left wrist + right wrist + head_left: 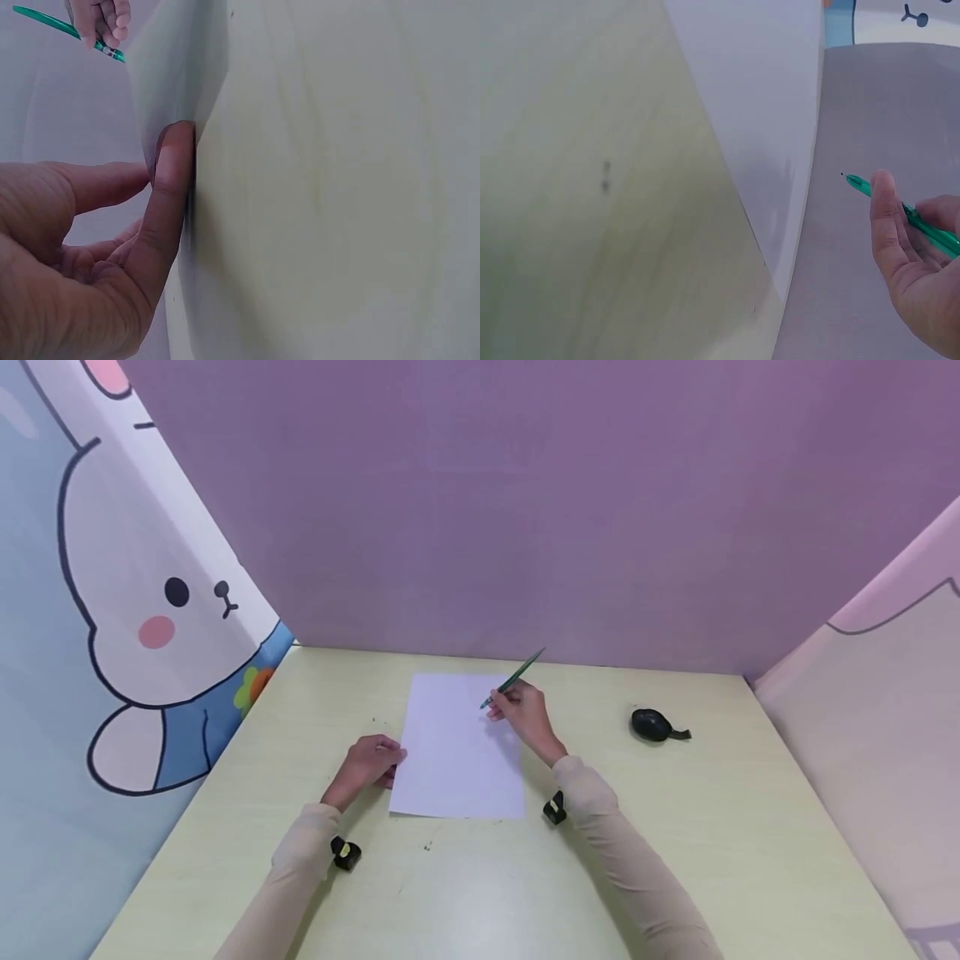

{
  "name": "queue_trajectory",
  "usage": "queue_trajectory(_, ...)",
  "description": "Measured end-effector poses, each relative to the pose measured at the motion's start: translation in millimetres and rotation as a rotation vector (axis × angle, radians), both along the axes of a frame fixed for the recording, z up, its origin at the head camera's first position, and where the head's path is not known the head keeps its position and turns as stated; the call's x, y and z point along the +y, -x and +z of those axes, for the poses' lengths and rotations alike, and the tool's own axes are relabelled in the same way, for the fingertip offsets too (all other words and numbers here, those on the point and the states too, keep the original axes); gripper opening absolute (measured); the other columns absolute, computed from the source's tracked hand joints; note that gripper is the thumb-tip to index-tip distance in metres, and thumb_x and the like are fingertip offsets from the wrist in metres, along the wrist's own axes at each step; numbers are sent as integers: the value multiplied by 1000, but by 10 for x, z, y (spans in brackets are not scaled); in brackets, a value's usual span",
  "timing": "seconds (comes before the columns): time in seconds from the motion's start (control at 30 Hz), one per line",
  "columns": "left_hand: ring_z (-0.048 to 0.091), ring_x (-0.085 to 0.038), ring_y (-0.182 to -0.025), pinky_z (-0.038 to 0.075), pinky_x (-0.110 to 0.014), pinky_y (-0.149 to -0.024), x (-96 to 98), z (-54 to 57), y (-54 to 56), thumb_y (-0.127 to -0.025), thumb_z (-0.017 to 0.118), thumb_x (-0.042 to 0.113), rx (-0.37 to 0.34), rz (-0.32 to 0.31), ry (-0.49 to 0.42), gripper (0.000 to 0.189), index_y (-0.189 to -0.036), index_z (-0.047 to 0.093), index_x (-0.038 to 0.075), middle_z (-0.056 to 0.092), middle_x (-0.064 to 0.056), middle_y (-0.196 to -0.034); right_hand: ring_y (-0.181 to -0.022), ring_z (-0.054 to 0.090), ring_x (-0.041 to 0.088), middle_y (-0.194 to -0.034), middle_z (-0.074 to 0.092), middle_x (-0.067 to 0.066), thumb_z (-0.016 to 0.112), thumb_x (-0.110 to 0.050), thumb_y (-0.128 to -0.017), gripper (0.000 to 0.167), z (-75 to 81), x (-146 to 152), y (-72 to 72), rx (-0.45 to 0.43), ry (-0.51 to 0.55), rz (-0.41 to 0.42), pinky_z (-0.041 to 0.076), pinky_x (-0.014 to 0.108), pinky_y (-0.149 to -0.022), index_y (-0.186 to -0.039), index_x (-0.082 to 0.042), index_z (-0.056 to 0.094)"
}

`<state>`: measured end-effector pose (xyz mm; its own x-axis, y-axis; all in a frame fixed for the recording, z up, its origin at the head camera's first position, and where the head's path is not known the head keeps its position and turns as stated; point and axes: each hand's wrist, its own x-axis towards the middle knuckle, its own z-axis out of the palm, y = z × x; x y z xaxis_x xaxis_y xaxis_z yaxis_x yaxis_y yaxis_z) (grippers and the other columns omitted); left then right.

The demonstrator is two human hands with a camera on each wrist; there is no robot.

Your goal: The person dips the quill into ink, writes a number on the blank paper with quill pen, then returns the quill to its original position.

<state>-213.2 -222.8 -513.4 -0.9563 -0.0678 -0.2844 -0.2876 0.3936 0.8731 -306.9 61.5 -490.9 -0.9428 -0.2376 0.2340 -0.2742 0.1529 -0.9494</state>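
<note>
A blank white sheet of paper point(457, 768) lies on the pale table, upright to the person. My left hand point(366, 762) pinches its left edge; in the left wrist view the thumb is on one face of the paper point(176, 67) and the index finger point(161, 225) behind it, with the edge lifted a little. Over the upper right part of the sheet, my right hand point(527, 714) holds a green pen point(523, 669) between thumb and fingers. The pen tip point(849, 178) points left and down, and in the right wrist view it stands apart from the paper.
A black oval thing with a short tail point(651, 725) lies on the table point(750, 827) to the right. Small dark marks point(427, 847) dot the tabletop below the sheet. A purple backdrop point(525, 527) rises behind the table, and printed panels stand at both sides.
</note>
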Motion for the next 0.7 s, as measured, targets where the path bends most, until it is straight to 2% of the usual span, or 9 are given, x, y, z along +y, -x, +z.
queue_trajectory(0.27, 69, -15, -67, 63, -29, -61, 5, 52, -5, -101, 65, 10, -12, -12, -22, 29, -119, 61, -12, 74, -20, -90, -81, 76, 40, -97, 73, 31, 62, 2, -102, 13, 17, -78, 64, -15, -50, 3, 66, 36, -73, -109, 14, 64)
queue_trajectory(0.53, 69, -15, -63, 63, -29, -61, 27, 75, 10, -101, 66, 12, -54, -8, 33, 28, -118, 63, -10, 74, -18, -87, -82, 76, 38, -99, 72, 33, 62, 1, -103, 15, 37, -175, 97, -19, -77, 40, 66, 38, -74, -110, 14, 65)
queue_trajectory(0.7, 68, -14, -61, 62, -28, -60, 61, 61, 20, -101, 66, 13, -69, -16, 70, 27, -116, 65, -9, 73, -16, -85, -81, 76, 39, -97, 74, 30, 63, 1, -102, 14, 12, -223, 92, -12, -97, 34, 66, 36, -72, -108, 13, 66)
